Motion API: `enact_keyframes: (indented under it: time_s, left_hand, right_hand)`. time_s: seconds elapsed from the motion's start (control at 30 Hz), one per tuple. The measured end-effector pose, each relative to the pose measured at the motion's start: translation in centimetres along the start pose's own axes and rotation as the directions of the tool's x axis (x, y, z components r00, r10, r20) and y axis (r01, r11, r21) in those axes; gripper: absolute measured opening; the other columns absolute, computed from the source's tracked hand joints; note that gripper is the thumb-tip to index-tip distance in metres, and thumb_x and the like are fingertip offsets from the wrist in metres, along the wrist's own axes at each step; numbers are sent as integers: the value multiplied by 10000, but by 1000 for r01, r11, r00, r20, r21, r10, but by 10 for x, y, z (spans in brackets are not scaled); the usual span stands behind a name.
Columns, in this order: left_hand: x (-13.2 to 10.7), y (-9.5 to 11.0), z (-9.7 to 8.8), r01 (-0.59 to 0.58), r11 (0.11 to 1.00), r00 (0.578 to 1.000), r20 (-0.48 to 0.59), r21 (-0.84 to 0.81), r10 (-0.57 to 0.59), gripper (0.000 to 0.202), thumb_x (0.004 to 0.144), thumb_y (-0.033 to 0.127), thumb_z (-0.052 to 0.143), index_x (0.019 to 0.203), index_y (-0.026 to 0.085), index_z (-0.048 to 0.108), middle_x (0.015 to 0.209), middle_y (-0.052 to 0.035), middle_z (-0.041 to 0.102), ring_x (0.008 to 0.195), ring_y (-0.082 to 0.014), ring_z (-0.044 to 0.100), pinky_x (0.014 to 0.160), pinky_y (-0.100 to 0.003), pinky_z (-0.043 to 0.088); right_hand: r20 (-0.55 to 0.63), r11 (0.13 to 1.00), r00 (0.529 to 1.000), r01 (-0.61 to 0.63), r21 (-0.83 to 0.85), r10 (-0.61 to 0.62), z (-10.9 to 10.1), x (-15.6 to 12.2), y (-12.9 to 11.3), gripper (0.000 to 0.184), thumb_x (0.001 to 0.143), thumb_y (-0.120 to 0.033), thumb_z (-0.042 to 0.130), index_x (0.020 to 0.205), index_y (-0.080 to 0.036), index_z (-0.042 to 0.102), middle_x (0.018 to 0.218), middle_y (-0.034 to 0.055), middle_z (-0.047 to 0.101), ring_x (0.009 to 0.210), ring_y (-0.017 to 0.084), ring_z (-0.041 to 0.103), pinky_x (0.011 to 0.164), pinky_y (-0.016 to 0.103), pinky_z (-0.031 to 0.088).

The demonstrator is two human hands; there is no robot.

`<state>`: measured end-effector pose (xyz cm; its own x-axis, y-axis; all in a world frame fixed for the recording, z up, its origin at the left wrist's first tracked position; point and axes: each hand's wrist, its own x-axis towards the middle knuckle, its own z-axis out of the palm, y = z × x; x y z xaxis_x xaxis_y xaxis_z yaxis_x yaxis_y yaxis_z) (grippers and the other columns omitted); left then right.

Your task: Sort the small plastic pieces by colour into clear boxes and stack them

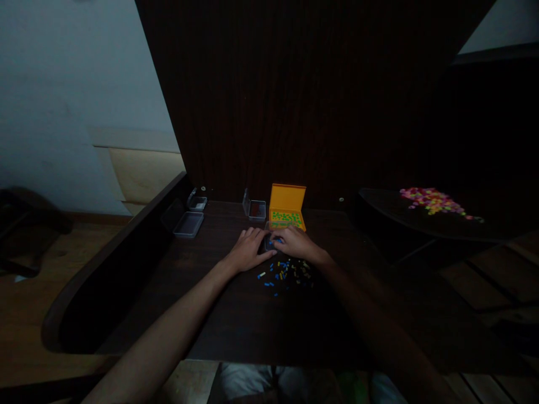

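Likely a home, dark wooden desk (244, 331), pale wall (76, 78), wood floor (96, 238)

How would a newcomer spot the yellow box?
At the back of the desk, before the tall panel, look just beyond the right hand. The yellow box stands there, lid up. Its colour and green pieces set it apart from the clear boxes.

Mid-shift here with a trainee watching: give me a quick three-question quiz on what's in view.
1. Fill in: the pieces in the open orange box are mostly ____.
2. True or false: the loose blue and yellow pieces lie nearer the person than the orange box does.
3. Where is the multicoloured pile?
A. Inside the orange box
B. To the right of the right hand
C. Left of the orange box

Key: 1. green; 2. true; 3. B.
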<state>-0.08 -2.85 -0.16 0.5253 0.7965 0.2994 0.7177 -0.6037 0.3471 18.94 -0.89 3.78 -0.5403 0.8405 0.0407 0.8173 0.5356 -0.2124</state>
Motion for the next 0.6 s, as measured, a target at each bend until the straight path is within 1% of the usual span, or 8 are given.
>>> enact_keyframes:
  time_s: [0.1, 0.13, 0.23, 0.33, 0.43, 0.6]
  left_hand:
    - [0, 0, -1, -7, 1000, 1000, -1, 8, 8, 503, 893, 564, 494, 1219, 181, 506, 1166, -108, 583, 1040, -283, 509, 919, -441, 403]
    - [0, 0, -1, -8, 1000, 1000, -4, 10, 8, 500, 894, 559, 495, 1221, 180, 505, 1166, -108, 584, 1041, -283, 509, 921, -441, 402]
    - [0, -1, 0, -6, 1000, 1000, -10, 15, 6, 504, 895, 557, 494, 1228, 179, 503, 1168, -109, 583, 1037, -282, 509, 925, -444, 402]
    - [0, -1, 1, -5, 1000, 1000, -5, 10, 5, 501, 893, 558, 498, 1227, 185, 507, 1173, -109, 581, 1036, -283, 511, 924, -447, 402]
    - [0, -1, 1, -13, 1000, 1000, -13, 7, 13, 507, 892, 558, 500, 1235, 184, 507, 1186, -113, 578, 1042, -283, 510, 922, -443, 403]
    - [0, 1, -1, -7, 1000, 1000, -2, 18, 7, 532, 893, 563, 497, 1251, 170, 503, 1192, -117, 579, 1053, -288, 508, 930, -443, 403]
  right_hand:
    - [-17, 1000, 1000, -24, -9, 24, 5, 0, -1, 239, 879, -361, 565, 973, -214, 728, 908, 53, 733, 856, 197, 657, 722, 266, 437]
    - [-26, 999, 999, -33, -13, 33, 7, 0, -1, 247, 882, -378, 566, 971, -213, 726, 922, 57, 734, 873, 201, 658, 732, 268, 438]
    - [-34, 998, 998, -57, -27, 56, 11, 2, -3, 216, 874, -337, 573, 973, -212, 718, 971, 61, 733, 920, 209, 659, 770, 273, 441]
    - [-15, 998, 998, -63, -29, 62, 9, 2, -4, 210, 854, -279, 570, 992, -218, 715, 991, 57, 734, 945, 217, 660, 789, 275, 447]
    - [-1, 997, 997, -72, -24, 72, 3, -1, -4, 221, 848, -261, 561, 1000, -222, 716, 1009, 53, 735, 964, 221, 660, 787, 267, 453]
    - [-1, 994, 994, -110, -18, 110, -11, -11, 2, 298, 908, -254, 459, 1064, -238, 713, 1076, 49, 726, 999, 214, 655, 827, 272, 463]
